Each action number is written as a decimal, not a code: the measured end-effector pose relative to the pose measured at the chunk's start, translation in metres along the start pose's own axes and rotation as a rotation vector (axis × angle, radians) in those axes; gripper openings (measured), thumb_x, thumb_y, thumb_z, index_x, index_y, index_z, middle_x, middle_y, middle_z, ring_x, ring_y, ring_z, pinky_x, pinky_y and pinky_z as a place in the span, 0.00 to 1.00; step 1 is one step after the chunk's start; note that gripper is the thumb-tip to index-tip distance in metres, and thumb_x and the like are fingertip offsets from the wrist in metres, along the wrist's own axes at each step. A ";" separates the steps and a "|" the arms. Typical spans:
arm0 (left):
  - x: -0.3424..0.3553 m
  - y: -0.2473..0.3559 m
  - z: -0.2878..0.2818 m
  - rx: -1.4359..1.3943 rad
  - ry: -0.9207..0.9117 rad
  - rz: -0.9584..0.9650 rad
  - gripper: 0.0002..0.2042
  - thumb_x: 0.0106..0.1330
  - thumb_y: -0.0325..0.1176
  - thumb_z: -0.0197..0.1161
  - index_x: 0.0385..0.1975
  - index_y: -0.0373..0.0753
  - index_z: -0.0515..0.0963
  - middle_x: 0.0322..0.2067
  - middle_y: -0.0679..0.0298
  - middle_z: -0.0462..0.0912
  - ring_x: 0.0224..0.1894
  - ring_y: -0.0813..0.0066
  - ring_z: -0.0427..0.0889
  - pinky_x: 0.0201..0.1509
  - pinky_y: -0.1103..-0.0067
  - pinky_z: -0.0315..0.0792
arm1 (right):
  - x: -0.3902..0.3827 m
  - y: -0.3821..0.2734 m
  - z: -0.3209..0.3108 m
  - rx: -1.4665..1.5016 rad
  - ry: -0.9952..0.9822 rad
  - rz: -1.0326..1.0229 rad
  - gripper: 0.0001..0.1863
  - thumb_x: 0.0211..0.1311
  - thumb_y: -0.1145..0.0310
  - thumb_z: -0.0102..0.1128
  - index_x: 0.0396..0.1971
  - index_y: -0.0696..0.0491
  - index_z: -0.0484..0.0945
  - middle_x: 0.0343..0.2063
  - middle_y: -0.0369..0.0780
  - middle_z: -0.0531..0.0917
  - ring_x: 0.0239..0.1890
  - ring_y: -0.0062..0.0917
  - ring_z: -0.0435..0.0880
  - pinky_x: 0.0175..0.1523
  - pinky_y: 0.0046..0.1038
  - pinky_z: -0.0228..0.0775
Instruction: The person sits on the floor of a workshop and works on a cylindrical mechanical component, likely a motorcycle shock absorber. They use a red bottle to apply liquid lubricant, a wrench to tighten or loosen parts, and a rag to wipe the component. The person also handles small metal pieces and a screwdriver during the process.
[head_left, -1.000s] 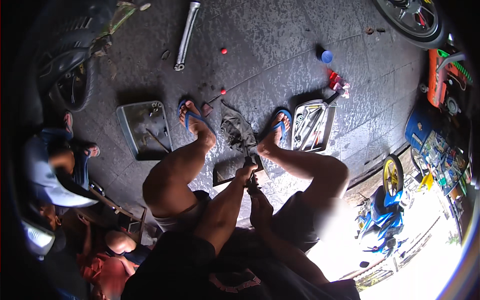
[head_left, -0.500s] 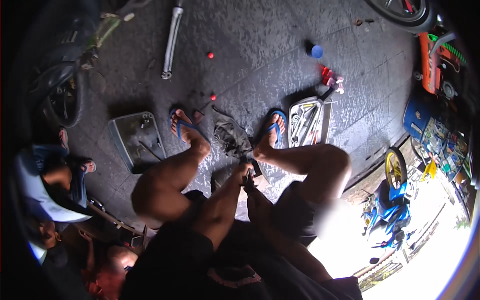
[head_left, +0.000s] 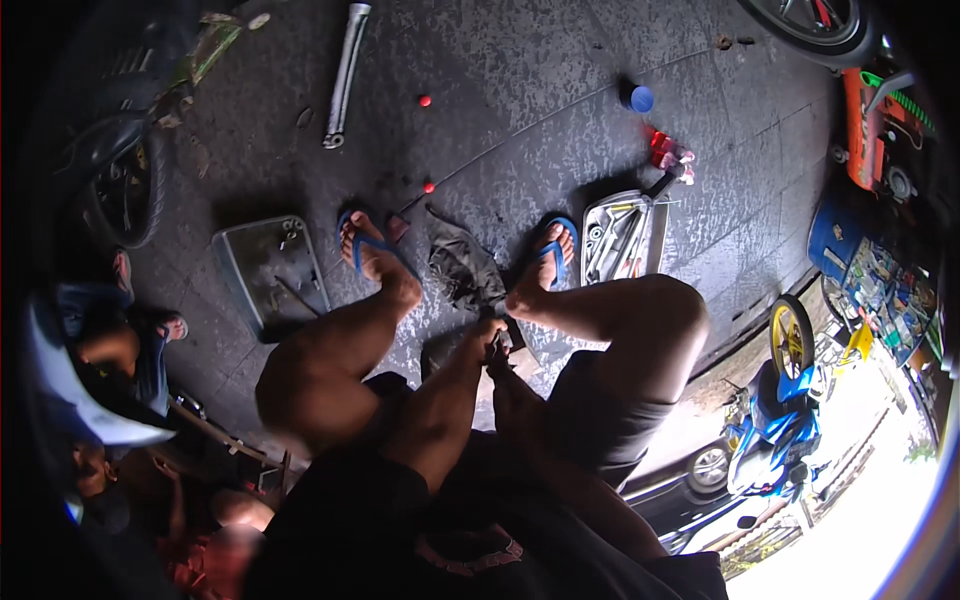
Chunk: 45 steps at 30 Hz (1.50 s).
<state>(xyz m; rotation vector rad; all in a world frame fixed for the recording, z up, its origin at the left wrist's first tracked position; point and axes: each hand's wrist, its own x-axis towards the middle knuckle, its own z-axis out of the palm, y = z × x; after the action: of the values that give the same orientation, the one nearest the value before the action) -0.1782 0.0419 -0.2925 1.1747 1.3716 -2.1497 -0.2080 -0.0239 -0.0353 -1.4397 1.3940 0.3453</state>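
Note:
My left hand [head_left: 486,333] and my right hand [head_left: 499,362] are close together between my knees, both closed. Whatever they grip is small, dark and mostly covered by the fingers. Just beyond them a crumpled dark grey cloth [head_left: 464,268] lies on the floor between my feet. Under the hands, a flat brownish piece [head_left: 525,356] is partly visible; its kind is unclear.
A tray of wrenches [head_left: 622,240] lies beyond my right knee. On the left sits a shallow metal pan [head_left: 265,275]. Farther off are a silver fork tube [head_left: 346,78], a blue lid [head_left: 640,98] and red balls [head_left: 429,188]. A blue motorcycle [head_left: 785,420] stands right; people sit left.
Both hands stay together with only a slight shift. The view has moved a little, and a car with a silver wheel now shows beyond my right thigh.

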 end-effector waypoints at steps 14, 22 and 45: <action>-0.015 0.003 0.003 -0.040 -0.100 0.111 0.11 0.59 0.35 0.65 0.30 0.39 0.70 0.19 0.61 0.71 0.18 0.64 0.74 0.24 0.66 0.77 | 0.008 -0.010 -0.006 0.013 -0.015 -0.003 0.24 0.64 0.70 0.52 0.61 0.52 0.75 0.50 0.49 0.83 0.52 0.35 0.85 0.55 0.33 0.75; -0.050 -0.046 0.014 -0.079 0.026 0.063 0.12 0.58 0.35 0.67 0.33 0.38 0.72 0.21 0.60 0.75 0.21 0.64 0.78 0.26 0.65 0.78 | -0.044 -0.022 -0.030 0.012 0.048 -0.089 0.16 0.67 0.67 0.53 0.53 0.53 0.76 0.44 0.49 0.82 0.44 0.43 0.84 0.49 0.37 0.75; -0.139 0.218 0.063 0.231 -0.242 1.154 0.12 0.60 0.29 0.68 0.40 0.34 0.74 0.24 0.62 0.78 0.21 0.72 0.80 0.25 0.75 0.79 | 0.080 -0.070 -0.239 0.381 0.744 -0.676 0.14 0.68 0.62 0.54 0.44 0.57 0.70 0.38 0.42 0.73 0.33 0.23 0.75 0.31 0.20 0.70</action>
<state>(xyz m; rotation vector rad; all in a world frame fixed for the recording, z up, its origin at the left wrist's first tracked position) 0.0179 -0.1379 -0.3003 1.2604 0.1704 -1.4914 -0.2312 -0.2764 0.0310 -1.6704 1.3144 -0.9214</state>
